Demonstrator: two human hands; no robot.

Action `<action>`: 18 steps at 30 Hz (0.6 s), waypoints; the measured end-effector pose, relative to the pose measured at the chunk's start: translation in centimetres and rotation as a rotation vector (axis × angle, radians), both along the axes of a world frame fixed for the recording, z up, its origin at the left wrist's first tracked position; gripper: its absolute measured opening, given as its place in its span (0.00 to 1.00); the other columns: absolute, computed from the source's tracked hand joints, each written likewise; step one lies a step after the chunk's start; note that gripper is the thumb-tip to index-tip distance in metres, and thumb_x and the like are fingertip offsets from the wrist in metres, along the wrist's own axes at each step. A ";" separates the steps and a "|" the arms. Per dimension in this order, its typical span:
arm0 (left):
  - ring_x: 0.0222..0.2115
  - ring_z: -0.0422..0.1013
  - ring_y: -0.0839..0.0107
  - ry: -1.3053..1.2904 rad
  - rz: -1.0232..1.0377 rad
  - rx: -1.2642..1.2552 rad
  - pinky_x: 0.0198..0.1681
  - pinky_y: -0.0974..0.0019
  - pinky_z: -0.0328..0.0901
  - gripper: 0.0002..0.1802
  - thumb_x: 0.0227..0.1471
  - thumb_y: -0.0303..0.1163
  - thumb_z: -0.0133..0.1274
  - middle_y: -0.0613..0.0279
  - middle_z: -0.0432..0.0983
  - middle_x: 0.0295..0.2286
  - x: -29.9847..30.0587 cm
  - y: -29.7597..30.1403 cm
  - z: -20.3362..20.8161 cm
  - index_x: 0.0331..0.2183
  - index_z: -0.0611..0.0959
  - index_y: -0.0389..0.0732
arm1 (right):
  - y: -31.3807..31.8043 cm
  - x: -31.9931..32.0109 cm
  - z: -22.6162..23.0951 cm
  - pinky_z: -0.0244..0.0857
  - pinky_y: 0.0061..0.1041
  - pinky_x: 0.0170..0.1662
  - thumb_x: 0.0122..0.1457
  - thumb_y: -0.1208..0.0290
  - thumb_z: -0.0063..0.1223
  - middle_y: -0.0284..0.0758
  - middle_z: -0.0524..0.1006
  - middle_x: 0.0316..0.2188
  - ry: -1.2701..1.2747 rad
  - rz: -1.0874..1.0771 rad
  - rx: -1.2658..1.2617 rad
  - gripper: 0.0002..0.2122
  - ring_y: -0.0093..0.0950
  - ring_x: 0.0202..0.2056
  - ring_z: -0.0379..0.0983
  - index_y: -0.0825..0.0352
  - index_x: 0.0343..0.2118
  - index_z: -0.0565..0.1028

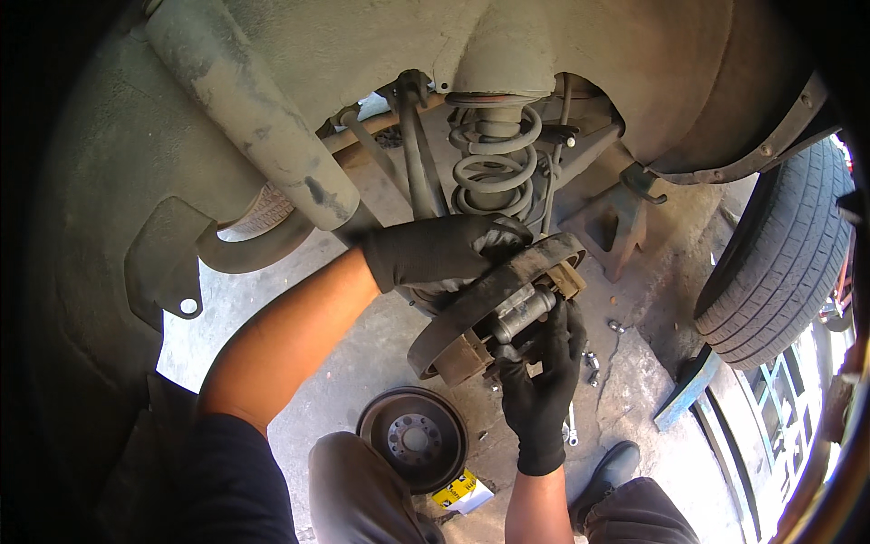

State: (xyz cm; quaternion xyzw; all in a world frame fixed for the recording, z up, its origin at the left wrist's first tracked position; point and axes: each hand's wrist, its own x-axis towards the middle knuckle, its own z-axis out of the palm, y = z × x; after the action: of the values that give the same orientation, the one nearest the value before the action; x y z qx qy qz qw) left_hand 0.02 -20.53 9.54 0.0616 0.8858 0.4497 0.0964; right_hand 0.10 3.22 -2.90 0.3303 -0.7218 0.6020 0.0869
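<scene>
A drum brake assembly [471, 306] with curved dark brake shoes sits tilted below the coil spring. My left hand [444, 251], in a black glove, reaches over it from the left, with its fingers closed at the upper edge. A small grey metal wheel cylinder [526, 314] lies across the inner side of the assembly. From below, my gloved right hand [544, 385] grips this cylinder, its fingers at the right end and thumb near the lower end. Parts of both hands' fingertips are hidden by the brake parts.
Above are a coil spring [497, 168] and a thick shock absorber [258, 118]. A brake drum [414, 440] and yellow-white box [462, 492] lie on the floor. A jack stand [612, 222], tyre [784, 258], several loose sockets and a wrench [572, 426] are to the right.
</scene>
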 end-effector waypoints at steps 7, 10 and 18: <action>0.58 0.74 0.65 0.036 0.002 -0.029 0.64 0.63 0.65 0.30 0.62 0.28 0.55 0.50 0.78 0.58 -0.4 -0.2 0.1 0.65 0.74 0.37 | 0.2 0.0 -0.1 0.55 0.45 0.70 0.58 0.54 0.70 0.55 0.65 0.67 -0.054 -0.001 0.034 0.42 0.52 0.70 0.59 0.75 0.69 0.65; 0.61 0.71 0.64 0.001 -0.010 -0.042 0.67 0.62 0.63 0.35 0.59 0.21 0.53 0.50 0.76 0.60 -0.4 -0.2 0.1 0.68 0.70 0.40 | 0.1 -0.1 -0.2 0.55 0.45 0.70 0.59 0.54 0.70 0.56 0.65 0.66 0.013 -0.029 0.052 0.41 0.52 0.69 0.59 0.75 0.69 0.65; 0.60 0.72 0.63 0.012 0.013 -0.037 0.66 0.62 0.65 0.36 0.60 0.20 0.54 0.49 0.76 0.60 -0.4 0.2 -0.2 0.69 0.69 0.44 | 0.0 0.0 -0.3 0.55 0.47 0.70 0.60 0.53 0.68 0.57 0.64 0.67 -0.039 -0.009 0.019 0.41 0.54 0.69 0.59 0.75 0.69 0.64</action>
State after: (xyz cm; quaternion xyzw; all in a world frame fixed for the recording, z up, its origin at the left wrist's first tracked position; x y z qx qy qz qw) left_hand -0.42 -20.29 9.33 0.0568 0.8950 0.4334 0.0892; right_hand 0.13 3.19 -3.21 0.3160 -0.7307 0.6008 0.0723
